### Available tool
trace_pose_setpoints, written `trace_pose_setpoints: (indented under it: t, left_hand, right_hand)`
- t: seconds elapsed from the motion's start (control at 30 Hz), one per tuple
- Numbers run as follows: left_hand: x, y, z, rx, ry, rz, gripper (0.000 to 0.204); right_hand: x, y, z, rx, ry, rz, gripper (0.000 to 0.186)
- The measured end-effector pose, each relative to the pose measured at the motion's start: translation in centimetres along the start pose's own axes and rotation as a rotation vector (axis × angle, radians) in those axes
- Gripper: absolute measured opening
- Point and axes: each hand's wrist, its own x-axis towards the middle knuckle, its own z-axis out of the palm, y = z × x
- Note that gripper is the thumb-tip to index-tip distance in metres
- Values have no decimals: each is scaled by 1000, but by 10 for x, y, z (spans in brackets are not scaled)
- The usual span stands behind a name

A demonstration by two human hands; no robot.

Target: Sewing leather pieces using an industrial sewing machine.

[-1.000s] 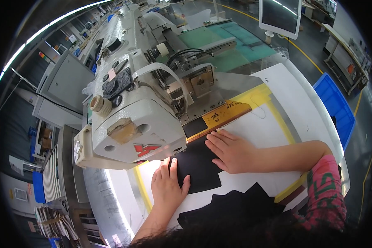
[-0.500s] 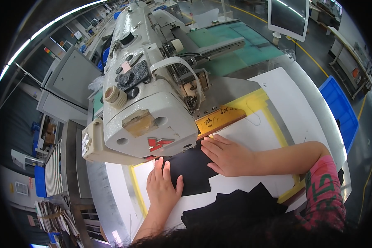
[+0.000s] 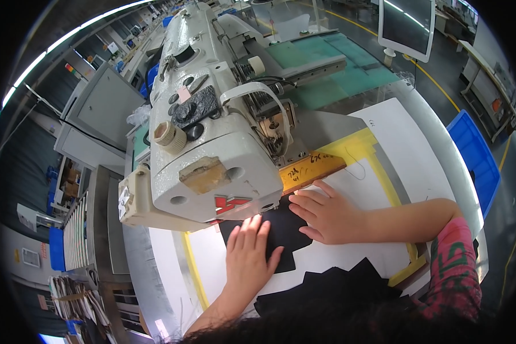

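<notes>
A black fabric piece point(image 3: 278, 238) lies flat on a white sheet point(image 3: 355, 183), its far part hidden beneath the head of a white sewing machine point(image 3: 212, 166). My left hand point(image 3: 247, 255) rests flat on the fabric's left part, fingers outstretched and thumb apart. On its right edge lies my right hand point(image 3: 329, 218), palm down with fingers extended toward the machine. Just beyond those fingertips is a yellow-orange bar point(image 3: 312, 169) with handwriting on it. Nearer to me, overlapping black fabric pieces point(image 3: 332, 286) lie in a spread pile.
Yellow tape point(image 3: 384, 172) borders the white sheet. A green work surface point(image 3: 338, 63) extends behind the machine, with a monitor point(image 3: 406, 28) at the far right. A blue crate point(image 3: 473, 160) stands right of the table. Papers and folders point(image 3: 77, 304) are stacked at the lower left.
My left hand has slid rightward, further onto the black fabric, whose left edge now shows beside it. The fabric has shifted slightly. My right hand stays by the yellow-orange bar. The view has shifted a little.
</notes>
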Motion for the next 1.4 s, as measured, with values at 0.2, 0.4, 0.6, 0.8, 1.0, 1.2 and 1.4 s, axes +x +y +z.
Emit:
trace_pose_setpoints:
  t: [0.2,0.4,0.6,0.8,1.0,1.2,1.4]
  left_hand:
    - [16,15,19,-82,60,87,57]
    - [17,15,24,-78,97,89,57]
    - [16,17,24,-82,116,88,56]
    - [16,16,27,-94,115,83,56]
    - [16,18,24,-90,118,82,55]
    - [17,20,24,-70,103,60,55]
    - [17,22,22,-52,91,35,54]
  right_hand:
    - [2,7,2,80,35,-7,42]
    - [2,8,2,87,48,-2,40]
    - [1,9,2,112,45,9,40]
    - [1,9,3,136,54,0,40]
    - [1,10,3,135,63,0,38]
    - [1,12,5,149,77,-12,36]
    - [4,11,6,167,108,-14,32]
